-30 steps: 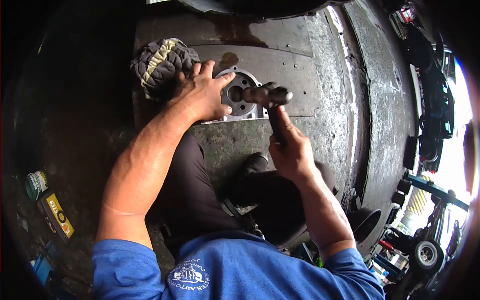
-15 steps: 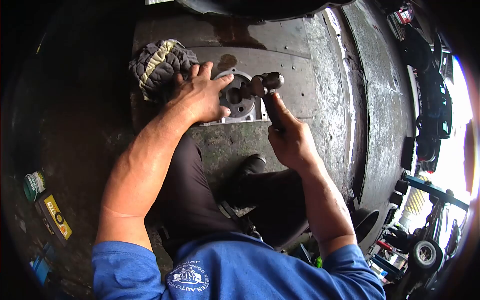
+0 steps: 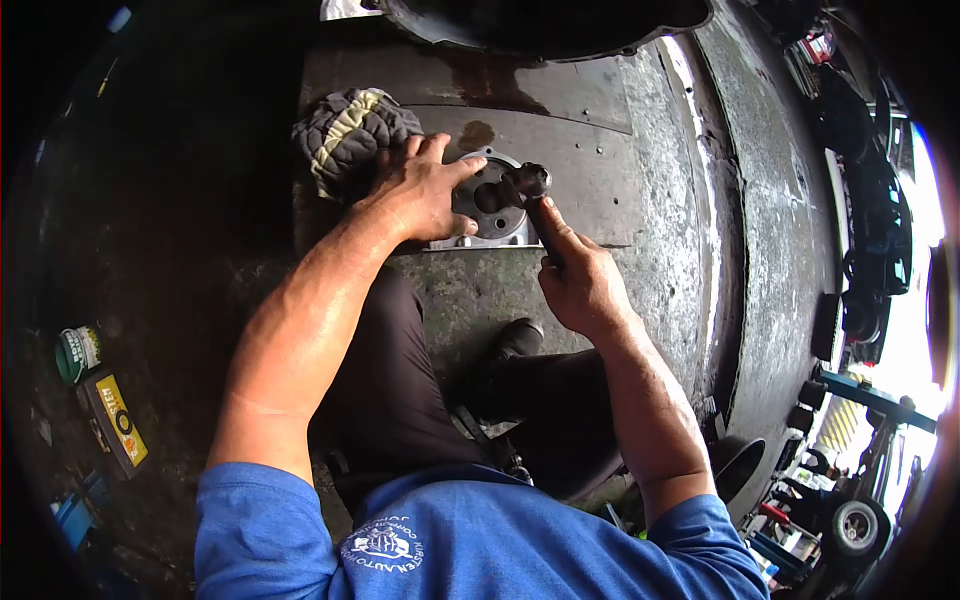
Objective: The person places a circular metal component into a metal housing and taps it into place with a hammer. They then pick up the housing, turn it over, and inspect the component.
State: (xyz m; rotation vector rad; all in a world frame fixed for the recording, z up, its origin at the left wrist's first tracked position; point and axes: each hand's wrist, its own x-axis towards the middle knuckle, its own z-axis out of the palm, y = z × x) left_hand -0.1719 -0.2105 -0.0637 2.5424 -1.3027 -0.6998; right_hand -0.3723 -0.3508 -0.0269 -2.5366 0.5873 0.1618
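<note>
A round metal part (image 3: 500,225) with holes lies on a metal plate on the floor. My left hand (image 3: 425,195) rests over its left side, fingers spread, with thumb and forefinger on the part's face. My right hand (image 3: 585,280) is wrapped round the dark handle of a hammer (image 3: 537,180), its forefinger stretched along the handle. The hammer's head is over the right side of the round part; whether they touch cannot be told. Just beyond my left hand is a bundled grey cloth (image 3: 350,135) with a yellow stripe.
A large dark metal housing (image 3: 550,30) lies at the far edge. The flat metal plate (image 3: 590,110) has a dark stain. At the left stand a green-and-white can (image 3: 80,352) and a yellow box (image 3: 120,420). A wheel (image 3: 858,527) and vehicle parts are at the right.
The hammer's head has moved down slightly towards the round part and turned. The whole view has shifted a little, with more of the dark housing showing.
</note>
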